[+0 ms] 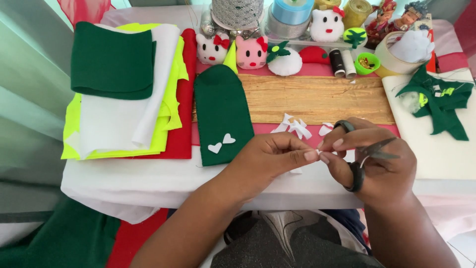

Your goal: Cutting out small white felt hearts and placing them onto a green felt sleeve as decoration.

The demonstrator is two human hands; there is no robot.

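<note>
My left hand (pixel 277 156) comes in from the lower left over the front edge of the desk (pixel 163 181), wrist bent, thumb and forefinger pinched tight on a tiny white felt scrap (pixel 318 152). My right hand (pixel 374 161) meets it from the right, fingertips touching the same scrap, with small scissors (pixel 369 154) looped on my fingers: 1 dark ring around the thumb, another low by the palm, blades lying across the back of the hand. The scrap is almost swallowed by my fingertips, so its shape is hard to make out. Just behind my hands lie more white cut-outs (pixel 297 126) on the pink strip, part hidden by my knuckles. To the left, the green felt piece (pixel 221 114) stands lengthwise, 2 white hearts (pixel 221 143) near its front end. A gold ribbon strip (pixel 317 98) runs behind. Folded felt sheets (pixel 129 89) fill the desk's left side; my forearms are cut off at the bottom.
</note>
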